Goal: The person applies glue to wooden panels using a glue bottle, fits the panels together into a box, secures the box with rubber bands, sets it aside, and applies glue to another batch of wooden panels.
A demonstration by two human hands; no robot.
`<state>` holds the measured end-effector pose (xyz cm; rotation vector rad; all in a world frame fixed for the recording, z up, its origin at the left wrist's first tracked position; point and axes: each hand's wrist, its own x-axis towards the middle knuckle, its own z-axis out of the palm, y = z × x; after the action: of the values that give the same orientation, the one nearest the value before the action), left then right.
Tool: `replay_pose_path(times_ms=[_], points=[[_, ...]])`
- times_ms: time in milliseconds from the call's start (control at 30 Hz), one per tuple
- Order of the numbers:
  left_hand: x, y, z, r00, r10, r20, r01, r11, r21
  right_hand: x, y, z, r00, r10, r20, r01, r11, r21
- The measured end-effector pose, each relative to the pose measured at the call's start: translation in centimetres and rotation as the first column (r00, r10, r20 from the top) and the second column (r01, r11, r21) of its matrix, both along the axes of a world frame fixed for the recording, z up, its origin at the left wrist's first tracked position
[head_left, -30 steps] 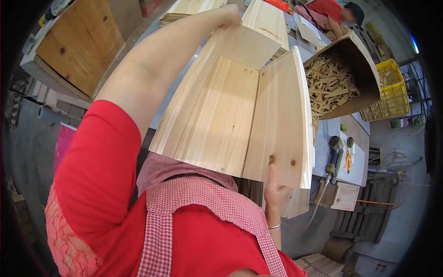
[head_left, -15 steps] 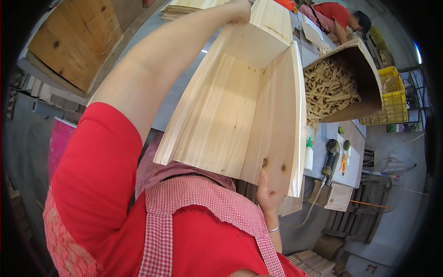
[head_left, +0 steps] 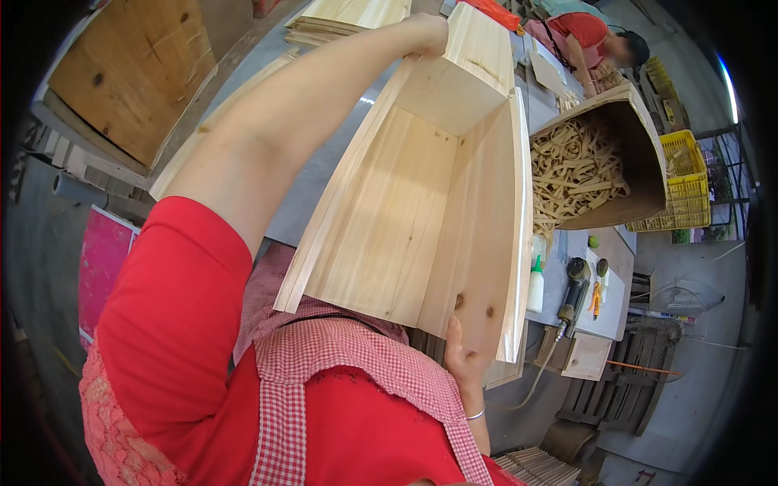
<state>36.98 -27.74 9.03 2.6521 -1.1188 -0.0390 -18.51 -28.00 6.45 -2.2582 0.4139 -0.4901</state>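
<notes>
A pale wooden box [head_left: 381,219] lies tilted in front of me over the table's edge, its inside facing up. Its near end has no panel, and a cross panel closes the far part of the hollow. My left hand [head_left: 425,36] reaches over to the far end and grips the box's left edge there, most of its fingers hidden behind the wood. At the near right corner, my right hand [head_left: 466,360] is closed on the side board, thumb showing by the edge and the other fingers hidden beneath.
On the right stand a carton of tan strips [head_left: 579,174], a glue bottle [head_left: 536,287], a dark power tool with a hose [head_left: 574,292] and yellow crates [head_left: 681,186]. Boards [head_left: 348,16] are stacked at the far left. Another person [head_left: 579,36] bends over the table at the far right.
The box sits slightly lower in view, along with the surroundings. Both hands keep hold of it. The other person's arm has shifted.
</notes>
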Motion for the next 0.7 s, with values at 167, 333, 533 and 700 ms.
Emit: replay_pose_path(times_ms=[167, 333, 533, 700], points=[[-1.9, 1.7, 1.2, 0.999, -0.055, 0.004, 0.054, 0.997, 0.054, -0.1, 0.0, -0.5, 1.0, -0.008, 0.024, 0.013, 0.983, -0.183], [-7.4, 12.0, 1.7, 0.777, -0.134, -0.615, -0.302, 0.778, -0.551, -3.4, -1.0, -2.4, 0.998, -0.035, -0.042, 0.046, 0.958, 0.285], [-21.9, 37.6, -7.4, 0.438, 0.898, -0.037, -0.48, 0.199, -0.855, -6.9, -5.4, -3.3, 0.966, -0.256, 0.033, 0.245, 0.948, 0.204], [-32.1, 42.3, -15.7, 0.183, -0.192, -0.964, -0.896, -0.436, -0.083, -2.9, -9.0, -1.3, 0.927, -0.208, 0.313, 0.162, 0.973, 0.166]])
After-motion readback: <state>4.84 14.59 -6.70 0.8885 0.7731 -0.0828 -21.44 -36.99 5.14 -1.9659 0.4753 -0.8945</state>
